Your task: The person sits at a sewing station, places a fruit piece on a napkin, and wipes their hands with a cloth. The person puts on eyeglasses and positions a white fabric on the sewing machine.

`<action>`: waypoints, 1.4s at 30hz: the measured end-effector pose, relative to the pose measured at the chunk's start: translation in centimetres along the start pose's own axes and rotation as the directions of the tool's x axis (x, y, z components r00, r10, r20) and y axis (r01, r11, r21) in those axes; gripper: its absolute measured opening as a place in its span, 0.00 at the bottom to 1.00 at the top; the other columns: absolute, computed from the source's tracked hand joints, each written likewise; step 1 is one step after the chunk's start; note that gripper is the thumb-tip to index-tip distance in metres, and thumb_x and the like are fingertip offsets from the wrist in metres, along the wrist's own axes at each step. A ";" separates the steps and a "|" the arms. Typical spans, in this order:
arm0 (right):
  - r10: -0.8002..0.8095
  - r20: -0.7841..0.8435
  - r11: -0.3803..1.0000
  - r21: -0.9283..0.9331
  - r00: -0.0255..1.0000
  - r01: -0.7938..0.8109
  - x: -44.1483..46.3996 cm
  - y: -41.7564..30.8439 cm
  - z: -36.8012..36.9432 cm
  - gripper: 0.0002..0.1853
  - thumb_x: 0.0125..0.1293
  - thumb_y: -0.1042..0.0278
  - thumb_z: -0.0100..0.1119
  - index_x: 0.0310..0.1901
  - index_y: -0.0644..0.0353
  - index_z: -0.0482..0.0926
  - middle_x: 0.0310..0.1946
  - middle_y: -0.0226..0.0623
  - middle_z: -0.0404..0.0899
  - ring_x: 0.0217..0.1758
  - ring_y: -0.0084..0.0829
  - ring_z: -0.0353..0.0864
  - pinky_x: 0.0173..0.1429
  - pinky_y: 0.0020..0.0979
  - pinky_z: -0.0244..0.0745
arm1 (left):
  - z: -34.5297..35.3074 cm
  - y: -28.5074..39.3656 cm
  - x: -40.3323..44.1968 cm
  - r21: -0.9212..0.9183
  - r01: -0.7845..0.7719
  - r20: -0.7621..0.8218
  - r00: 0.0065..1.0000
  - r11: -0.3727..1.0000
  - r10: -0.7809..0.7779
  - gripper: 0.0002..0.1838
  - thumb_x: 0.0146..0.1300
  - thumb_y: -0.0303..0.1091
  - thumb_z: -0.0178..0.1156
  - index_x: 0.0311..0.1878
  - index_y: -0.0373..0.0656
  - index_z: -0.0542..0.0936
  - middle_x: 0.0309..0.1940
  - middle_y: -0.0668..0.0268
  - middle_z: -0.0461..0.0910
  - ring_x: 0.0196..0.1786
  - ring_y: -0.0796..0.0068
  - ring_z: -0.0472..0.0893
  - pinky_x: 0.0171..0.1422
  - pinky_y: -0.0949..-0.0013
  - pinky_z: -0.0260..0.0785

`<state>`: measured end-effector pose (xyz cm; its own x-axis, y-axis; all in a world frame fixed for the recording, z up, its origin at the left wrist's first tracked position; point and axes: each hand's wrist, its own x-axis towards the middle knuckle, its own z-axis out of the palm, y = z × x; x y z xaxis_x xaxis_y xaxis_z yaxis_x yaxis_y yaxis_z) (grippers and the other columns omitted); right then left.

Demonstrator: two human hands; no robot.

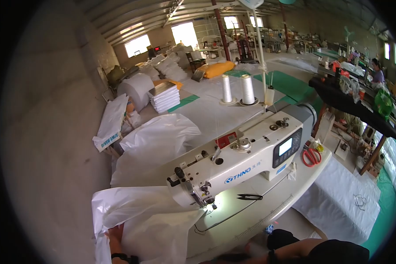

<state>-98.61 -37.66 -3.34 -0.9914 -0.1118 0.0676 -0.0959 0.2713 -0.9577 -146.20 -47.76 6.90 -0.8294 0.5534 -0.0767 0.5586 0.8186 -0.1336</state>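
Observation:
A white plastic sheet (156, 226) lies over the left end of the sewing table (233, 226), its edge reaching the needle area of a white sewing machine (237, 176). My left hand (115, 232) is closed on the sheet's left side, with folds covering most of the fingers. At the bottom edge, my right hand (251, 253) is low beside the table front, dark and smeared, so its fingers cannot be made out. Black thread snips (250, 196) lie on the table right of the lit needle. Red-handled scissors (311, 156) rest at the machine's right end.
Two white thread cones (247, 90) stand behind the machine. More white sheeting (152, 136) is heaped beyond the table's left side, near a folded white stack (166, 97). A wall (53, 132) runs along the left. A person (377, 72) sits at the far right.

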 end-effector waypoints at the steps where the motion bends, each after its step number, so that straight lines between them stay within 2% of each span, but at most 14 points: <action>1: -0.078 -0.061 0.994 -0.083 0.995 0.073 0.8 0.0 0.4 0.63 0.44 0.31 0.68 0.71 0.67 0.47 0.70 0.59 0.49 0.73 0.52 0.50 0.74 0.46 0.45 | 0.1 0.1 0.0 0.001 -0.006 0.004 1.000 1.000 0.006 0.32 0.69 0.55 0.43 0.72 0.51 0.56 0.66 0.52 0.63 0.69 0.51 0.60 0.66 0.39 0.55; 3: -0.133 0.032 0.977 0.173 0.991 0.126 1.9 -0.7 1.2 0.62 0.45 0.33 0.68 0.71 0.66 0.47 0.69 0.58 0.51 0.72 0.49 0.53 0.73 0.45 0.48 | 0.5 0.0 -0.3 0.007 -0.018 0.012 1.000 1.000 0.018 0.33 0.67 0.57 0.45 0.71 0.55 0.57 0.68 0.53 0.61 0.70 0.51 0.58 0.66 0.35 0.53; 10: 0.007 0.300 0.928 0.353 0.954 -0.118 -0.5 -0.7 3.0 0.55 0.51 0.37 0.64 0.71 0.63 0.48 0.68 0.54 0.55 0.69 0.45 0.58 0.69 0.43 0.54 | 3.3 -1.7 -1.3 -0.025 -0.022 -0.148 0.989 0.999 0.018 0.35 0.64 0.59 0.50 0.72 0.61 0.56 0.70 0.51 0.56 0.73 0.50 0.53 0.63 0.30 0.53; 16: 0.054 0.394 0.848 0.466 0.917 -0.251 -0.8 -2.4 0.0 0.50 0.56 0.41 0.61 0.71 0.61 0.49 0.67 0.50 0.58 0.67 0.42 0.62 0.66 0.40 0.59 | -7.9 1.8 -13.4 -0.107 -0.060 -0.130 0.990 0.992 0.046 0.23 0.62 0.50 0.56 0.55 0.47 0.78 0.60 0.50 0.71 0.65 0.56 0.69 0.66 0.46 0.59; 20: 0.012 0.375 0.766 0.592 0.927 -0.250 -0.3 -4.3 -1.0 0.46 0.59 0.43 0.59 0.71 0.59 0.50 0.67 0.48 0.60 0.65 0.39 0.64 0.64 0.39 0.62 | -3.3 6.3 -18.2 -0.425 -0.523 -0.381 0.844 0.739 0.378 0.25 0.65 0.50 0.53 0.61 0.48 0.73 0.63 0.49 0.68 0.66 0.53 0.67 0.67 0.42 0.57; 22: -0.010 0.416 0.711 0.642 0.909 -0.287 -0.6 -4.3 0.3 0.44 0.61 0.45 0.58 0.72 0.59 0.50 0.66 0.47 0.61 0.64 0.38 0.66 0.63 0.38 0.64 | -5.7 12.4 -23.7 -0.185 -0.457 -0.200 0.884 0.870 0.422 0.31 0.66 0.55 0.48 0.68 0.51 0.65 0.70 0.50 0.58 0.72 0.50 0.58 0.71 0.37 0.46; 26: -0.056 0.570 0.544 0.706 0.820 -0.454 -2.9 -2.7 3.9 0.41 0.64 0.47 0.56 0.72 0.57 0.51 0.66 0.44 0.63 0.62 0.36 0.68 0.60 0.37 0.67 | -1.5 15.0 -24.3 -0.204 -0.244 0.009 0.968 0.948 0.251 0.39 0.64 0.65 0.41 0.74 0.55 0.54 0.76 0.60 0.43 0.78 0.54 0.38 0.74 0.38 0.27; 31: -0.051 0.689 0.353 0.689 0.723 -0.633 -9.7 0.6 -0.2 0.37 0.68 0.50 0.54 0.72 0.55 0.52 0.65 0.41 0.66 0.60 0.33 0.72 0.57 0.35 0.71 | -2.2 15.7 -25.2 -0.189 -0.238 -0.015 0.971 0.953 0.239 0.39 0.63 0.64 0.45 0.73 0.54 0.56 0.75 0.59 0.47 0.77 0.53 0.44 0.73 0.36 0.35; 33: 0.154 0.444 0.596 0.670 0.882 -0.442 -14.8 0.6 -4.3 0.33 0.68 0.50 0.54 0.69 0.57 0.58 0.60 0.40 0.70 0.57 0.31 0.75 0.55 0.33 0.73 | -5.3 17.8 -26.5 -0.107 -0.103 0.187 0.975 0.989 0.122 0.36 0.63 0.61 0.49 0.70 0.51 0.63 0.74 0.58 0.50 0.76 0.51 0.48 0.71 0.34 0.43; 34: 0.226 0.192 0.783 0.547 0.955 -0.296 -18.8 0.0 -7.1 0.30 0.68 0.50 0.54 0.66 0.58 0.63 0.56 0.39 0.75 0.54 0.31 0.77 0.53 0.32 0.74 | -5.1 18.7 -26.8 0.061 -0.144 0.103 0.985 0.988 0.137 0.27 0.62 0.52 0.56 0.62 0.49 0.72 0.67 0.54 0.64 0.69 0.52 0.64 0.66 0.38 0.55; 35: 0.292 -0.009 0.765 0.602 0.957 -0.228 -22.2 -1.0 -9.2 0.25 0.68 0.51 0.55 0.59 0.60 0.71 0.48 0.36 0.80 0.51 0.28 0.78 0.53 0.30 0.74 | -5.7 19.8 -27.7 0.074 -0.150 0.099 0.985 0.986 0.142 0.27 0.62 0.52 0.56 0.62 0.49 0.72 0.67 0.54 0.64 0.69 0.52 0.64 0.66 0.38 0.55; 37: 0.442 -0.265 0.738 0.651 0.857 -0.179 -28.9 -1.9 -12.7 0.23 0.69 0.53 0.55 0.56 0.63 0.73 0.49 0.41 0.79 0.53 0.31 0.79 0.57 0.32 0.75 | -7.3 22.4 -30.7 -0.330 -0.515 -0.386 0.838 0.791 0.385 0.17 0.60 0.41 0.60 0.50 0.45 0.80 0.52 0.55 0.78 0.56 0.54 0.76 0.62 0.45 0.62; 38: 0.320 -0.495 0.824 0.566 0.808 0.021 -32.5 0.3 -13.3 0.17 0.67 0.57 0.56 0.48 0.63 0.77 0.41 0.40 0.82 0.45 0.32 0.82 0.52 0.32 0.77 | -8.5 24.3 -32.6 -0.316 -0.526 -0.370 0.835 0.790 0.408 0.17 0.60 0.41 0.60 0.50 0.45 0.80 0.52 0.55 0.78 0.56 0.54 0.76 0.62 0.45 0.62; 42: 0.533 -0.762 0.727 0.635 0.368 0.262 -42.7 -0.7 -16.0 0.16 0.67 0.57 0.54 0.28 0.59 0.76 0.17 0.36 0.74 0.22 0.32 0.77 0.38 0.34 0.77 | -16.2 32.7 -40.5 -0.227 -0.789 -0.638 0.563 0.570 0.525 0.02 0.58 0.27 0.60 0.34 0.42 0.81 0.33 0.60 0.82 0.44 0.55 0.81 0.59 0.50 0.65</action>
<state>-57.62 -17.75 -1.08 -0.4836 0.8318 -0.2724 -0.2734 -0.4392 -0.8558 -94.19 -40.95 21.62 -0.1667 0.8397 0.5169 0.9758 0.0651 0.2088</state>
